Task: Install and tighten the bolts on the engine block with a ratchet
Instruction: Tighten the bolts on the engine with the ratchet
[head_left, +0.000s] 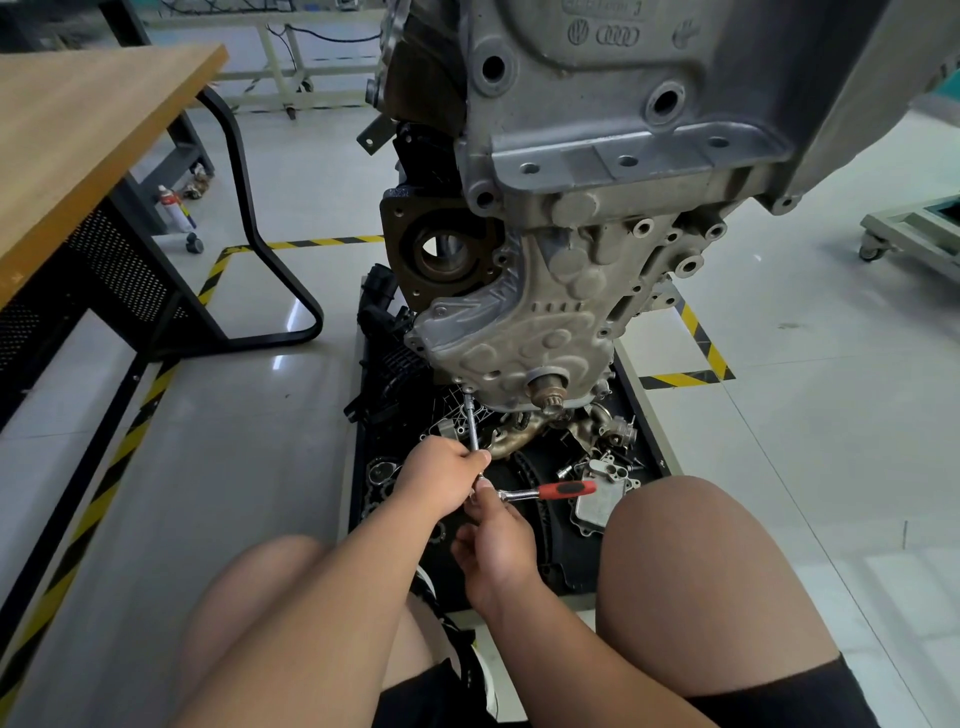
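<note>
Ratchet (551, 490) with the red-and-black handle is hanging off a slim chrome extension (471, 423) reaching the bottom edge of the rough cast engine block (571, 234). We're pinching the extension with our left hand (441, 475), and our right hand (498, 540) is gripping the ratchet's head.

Lighting: bright and even from overhead, we note, with white glare patches on the glossy floor (293, 312) beside the table (78, 130). The engine (597, 156) throws soft shade over the tray (649, 415) beneath, where parts read dark and muddy. Focus and distortion: we find the centre sharp, the left hand (441, 478), right hand (498, 545) and ratchet (550, 491) crisp and the far background slightly soft, while wide-angle bowing curves the table edge and tape (119, 457) and swells the knees (701, 571).
</note>
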